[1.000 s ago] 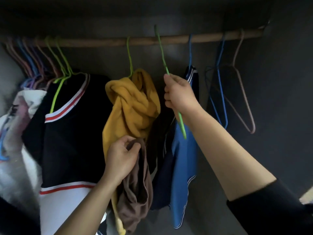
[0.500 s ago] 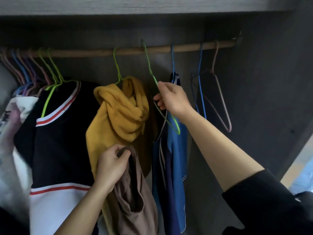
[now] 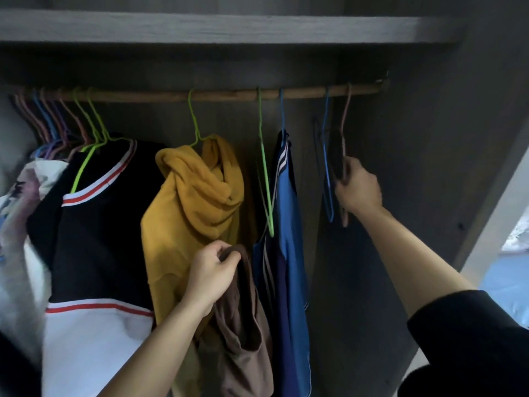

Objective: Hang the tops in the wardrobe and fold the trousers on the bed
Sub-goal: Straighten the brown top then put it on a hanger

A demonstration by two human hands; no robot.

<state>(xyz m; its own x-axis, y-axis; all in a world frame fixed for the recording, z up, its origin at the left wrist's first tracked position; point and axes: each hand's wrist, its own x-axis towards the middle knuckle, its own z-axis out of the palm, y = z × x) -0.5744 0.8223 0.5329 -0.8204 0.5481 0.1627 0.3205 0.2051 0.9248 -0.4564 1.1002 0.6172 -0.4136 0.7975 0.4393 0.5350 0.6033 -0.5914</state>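
Bare hangers counted: three. Left hand clutches one brown top; right hand, raised, grasps the pink hanger.

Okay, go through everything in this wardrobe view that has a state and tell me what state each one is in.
brown top: unhung, gripped by left hand
right hand: gripping pink hanger
pink hanger: empty, hooked on rail
bare blue hanger: empty, hooked on rail
bare green hanger: empty, hooked on rail
yellow hoodie: hanging
blue top: hanging
black top: hanging
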